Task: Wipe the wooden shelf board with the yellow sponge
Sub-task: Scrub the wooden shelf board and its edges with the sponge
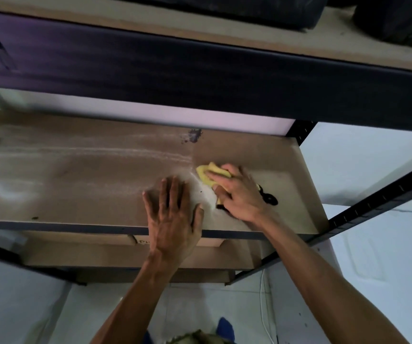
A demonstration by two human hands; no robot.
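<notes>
Yellow sponge point(203, 173): crumpled and pressed flat on the right half of the shelf board; mostly covered by the fingers, with one end left showing.
Right hand point(237, 192): fingers are curled over the sponge and it is gripped against the wood.
Shelf board point(76, 189): brown wood, carried in a black metal frame point(301, 132); a film of pale dust is seen over much of it.
Left hand point(172, 212): laid flat just beside the sponge, fingers straight, nothing held; judged to be a brace.
Dust streaks point(155, 152): pale lines run leftward from the sponge toward the far end.
Black blot point(270, 198): lies just right of the right hand, partly hidden by it.
Dark spatter point(193, 136): set near the back edge, beyond the sponge.
Step judged: wiping under way, the left half largely untreated.
Method advised: long overlapping strokes are best drawn along the board, even pressure being kept; dust should be carried to one end rather than scattered.
Caution: the blot may smear if it is crossed first.
</notes>
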